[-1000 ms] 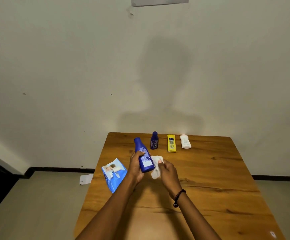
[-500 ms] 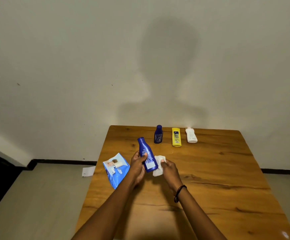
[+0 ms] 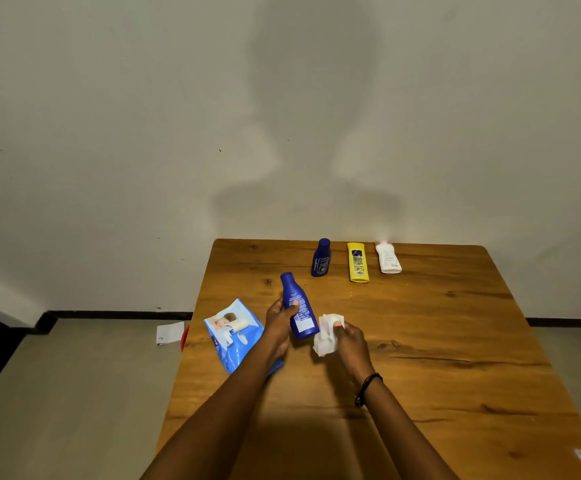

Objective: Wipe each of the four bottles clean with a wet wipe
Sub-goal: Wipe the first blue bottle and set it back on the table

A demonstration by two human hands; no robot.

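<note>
Overhead, the left hand (image 3: pixel 279 318) grips a tall blue bottle (image 3: pixel 298 310) above the desk (image 3: pixel 455 341); the right hand (image 3: pixel 349 341) pinches a crumpled wet wipe (image 3: pixel 325 336) beside it.

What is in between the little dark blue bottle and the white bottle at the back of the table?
A yellow bottle lies flat between the small dark blue bottle and the white bottle, with bare table on either side of it, as the head view shows.

Along the surface's (image 3: pixel 455 341) far edge we see three bottles (image 3: pixel 357 262) in a row. Nearer, our left hand (image 3: pixel 278 320) holds a fourth bottle (image 3: pixel 299 311), the wipe pack (image 3: pixel 231 336) by the left edge, the wipe (image 3: pixel 327 336) in our right hand (image 3: pixel 351 341).
</note>
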